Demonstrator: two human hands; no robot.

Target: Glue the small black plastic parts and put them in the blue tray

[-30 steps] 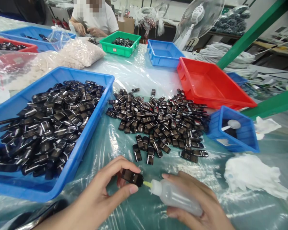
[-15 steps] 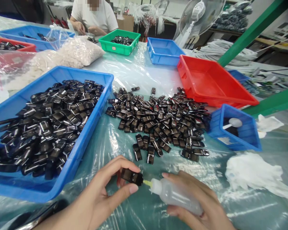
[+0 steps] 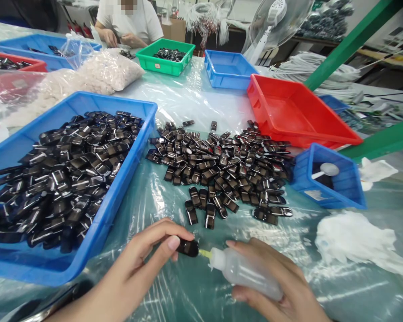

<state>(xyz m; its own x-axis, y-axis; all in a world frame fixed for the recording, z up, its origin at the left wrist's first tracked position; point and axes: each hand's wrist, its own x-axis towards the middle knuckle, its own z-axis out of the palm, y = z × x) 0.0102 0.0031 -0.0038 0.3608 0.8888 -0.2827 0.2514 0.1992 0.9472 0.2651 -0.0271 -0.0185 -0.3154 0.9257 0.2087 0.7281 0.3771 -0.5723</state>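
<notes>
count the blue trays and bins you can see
5: large front-left tray, back-left tray, back-centre tray, small right-hand bin, and a partly hidden container beyond the red tray. More may be hidden.

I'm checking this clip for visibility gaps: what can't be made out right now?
All in the head view:
- Black piece: one end hidden by the left hand.
- Yellow tip: contact with the piece too small to tell.
- Bottle: far side hidden by the right hand.
- Large blue tray: cut off by the left edge.
</notes>
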